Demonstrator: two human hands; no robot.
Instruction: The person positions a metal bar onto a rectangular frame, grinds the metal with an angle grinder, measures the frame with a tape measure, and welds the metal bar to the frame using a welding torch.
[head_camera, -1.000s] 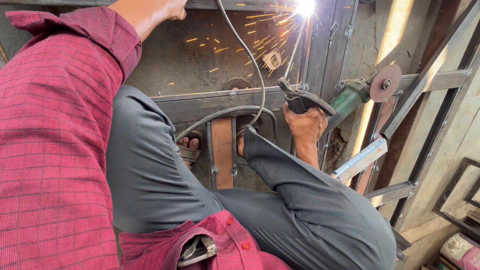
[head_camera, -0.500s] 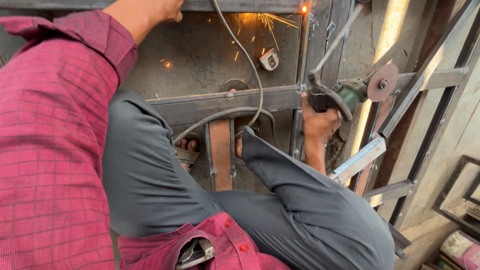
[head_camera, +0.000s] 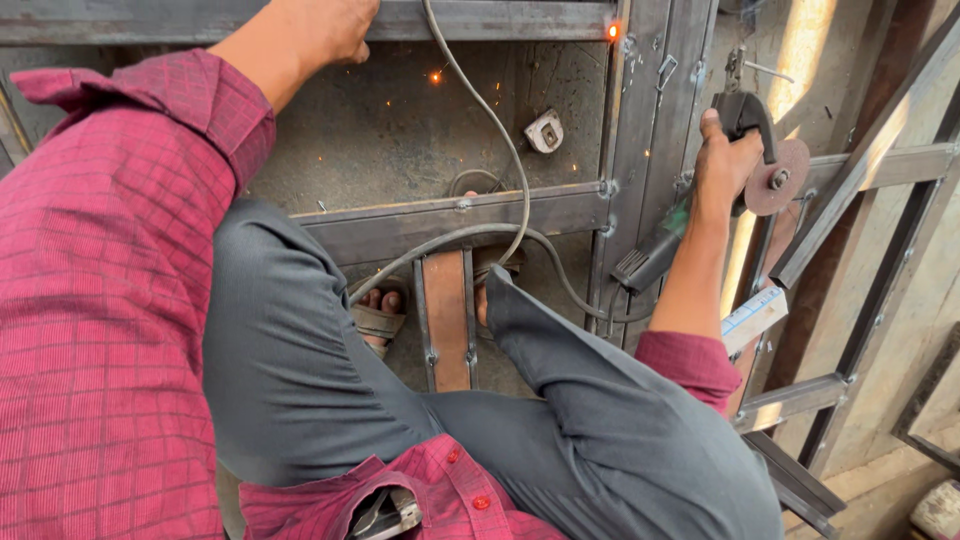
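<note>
Right hand (head_camera: 725, 160) raised beside the upright bars of the grey welded steel frame (head_camera: 640, 120), grip closed around the body of the green-bodied angle grinder with its round rust-brown disc (head_camera: 775, 178). Fingers wrapped over the top of the tool just behind the black guard, thumb pointing up; disc just to the right of the knuckles, facing the camera, clear of the metal. Tail of the grinder sloping down and left below the wrist, past the forearm, toward the frame's vertical post. Grey power cable (head_camera: 500, 150) looping from the tool's tail across the lower crossbar, then climbing up the middle of the picture to the top edge.

Left hand (head_camera: 335, 25) at the top of the picture, resting on the frame's upper horizontal bar, fingers curled over its edge; how firmly closed, impossible to tell, since the fingertips lie out of sight. Well apart from the grinder, with the cable between the two hands.

Small orange glowing spot (head_camera: 612, 32) at the top of the vertical post, a few sparks (head_camera: 435, 75) over the dark ground to its left. Small white lock-like fitting (head_camera: 545, 130) lying on the ground inside the frame. Sandalled foot (head_camera: 378, 315) planted under the lower crossbar, next to a short rust-coloured flat bar (head_camera: 447, 320). Dark grey trousers and red checked shirt filling the lower left.
</note>
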